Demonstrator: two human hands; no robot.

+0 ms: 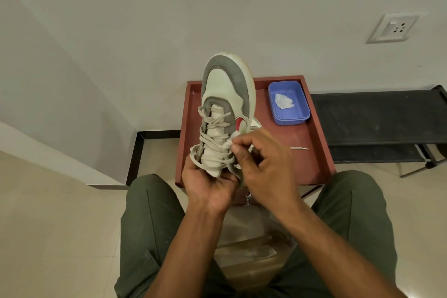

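A white and grey sneaker (226, 89) with a red side mark and loose laces is held up in the air, toe pointing away from me. My left hand (208, 184) grips its heel end from below. My right hand (263, 164) pinches a small white wad (229, 141) against the shoe's right side near the lace eyelets. A blue plastic tray (300, 113) on the red table (312, 159) holds another white wad (284, 101).
A lace tip (300, 148) lies on the red table to the right of my hands. A black bench (377, 123) stands to the right against the wall. A wall socket (393, 29) is at the upper right. My knees in green trousers flank the table's near edge.
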